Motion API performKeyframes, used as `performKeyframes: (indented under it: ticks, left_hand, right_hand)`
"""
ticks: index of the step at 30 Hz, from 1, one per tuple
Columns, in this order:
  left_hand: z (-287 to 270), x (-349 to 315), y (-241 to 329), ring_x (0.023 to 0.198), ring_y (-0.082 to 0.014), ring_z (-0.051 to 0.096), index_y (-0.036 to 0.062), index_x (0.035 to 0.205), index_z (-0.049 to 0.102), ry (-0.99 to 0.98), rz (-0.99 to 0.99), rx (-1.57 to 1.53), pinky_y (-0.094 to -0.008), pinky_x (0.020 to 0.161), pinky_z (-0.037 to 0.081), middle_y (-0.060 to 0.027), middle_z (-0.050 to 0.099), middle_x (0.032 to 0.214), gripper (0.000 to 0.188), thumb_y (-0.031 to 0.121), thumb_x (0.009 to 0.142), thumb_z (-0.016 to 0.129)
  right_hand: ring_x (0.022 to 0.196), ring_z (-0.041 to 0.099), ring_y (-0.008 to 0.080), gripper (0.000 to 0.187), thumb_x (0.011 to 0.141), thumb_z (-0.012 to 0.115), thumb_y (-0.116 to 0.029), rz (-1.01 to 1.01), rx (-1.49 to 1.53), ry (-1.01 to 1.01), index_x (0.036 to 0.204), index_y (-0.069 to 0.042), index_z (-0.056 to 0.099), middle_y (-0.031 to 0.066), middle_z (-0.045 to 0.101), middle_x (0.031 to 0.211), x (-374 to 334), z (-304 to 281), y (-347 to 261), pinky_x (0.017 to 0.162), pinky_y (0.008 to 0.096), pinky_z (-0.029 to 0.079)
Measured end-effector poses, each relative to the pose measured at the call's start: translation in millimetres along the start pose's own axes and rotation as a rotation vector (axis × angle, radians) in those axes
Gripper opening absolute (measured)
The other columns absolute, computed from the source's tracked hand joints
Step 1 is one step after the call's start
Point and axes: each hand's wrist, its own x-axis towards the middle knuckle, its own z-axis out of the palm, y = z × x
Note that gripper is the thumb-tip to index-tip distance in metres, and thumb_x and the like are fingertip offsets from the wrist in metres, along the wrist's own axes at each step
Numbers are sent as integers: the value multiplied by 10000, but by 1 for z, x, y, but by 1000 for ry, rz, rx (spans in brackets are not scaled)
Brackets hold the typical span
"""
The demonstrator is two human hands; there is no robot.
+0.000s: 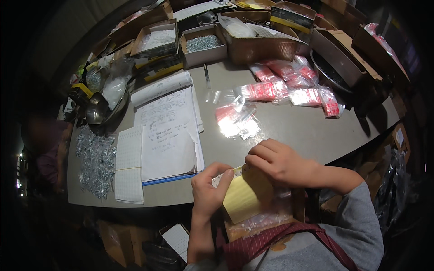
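Note:
A yellow paper sheet [246, 198] hangs tilted over the table's near edge, with a pale strip bearing small printed marks along its upper edge. My left hand [209, 189] pinches the sheet's left side, thumb on top near the strip. At the upper right corner, the curled fingers of my right hand [280, 163] close on the sheet; their tips are partly hidden. Under the sheet, close to my body, lie clear plastic bags [266, 220] in what looks like a cardboard box. Just beyond my hands, small shiny clear bags [237, 121] lie in a loose pile on the table.
Red-and-white printed plastic bags [289, 88] are heaped at the far right. A notepad [167, 135] lies left of centre, beside a banded stack of label sheets [129, 165] and bagged metal screws [96, 162]. Boxes, one holding small metal parts [202, 44], line the far edge.

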Motion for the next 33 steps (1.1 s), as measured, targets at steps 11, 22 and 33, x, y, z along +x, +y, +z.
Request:
performKeyframes:
  ticks: [11, 22, 33]
  left_hand:
    - [-3, 4, 0, 808, -114, 666, -40, 893, 695, 33, -104, -85, -282, 813, 524, -80, 720, 804, 155, 115, 897, 694]
    - [0, 3, 3, 818, -102, 664, -37, 887, 698, 103, -86, -68, -278, 820, 525, -64, 719, 798, 158, 121, 900, 705]
    - [-7, -1, 2, 815, -99, 652, -38, 882, 698, -18, -67, -150, -262, 793, 516, -51, 712, 818, 125, 86, 891, 699]
  right_hand:
    - [976, 632, 308, 244, 714, 612, -155, -306, -216, 1, 895, -3, 668, 154, 643, 1064, -5, 5, 8, 857, 439, 520]
    - [979, 611, 406, 167, 951, 625, -82, 134, 77, 14, 1069, 8, 546, 204, 621, 1078, 9, 2, 79, 812, 447, 499]
    - [806, 669, 399, 166, 913, 626, -104, 423, 123, -604, 1041, -31, 549, 179, 648, 868, -14, -79, 3, 694, 480, 517]
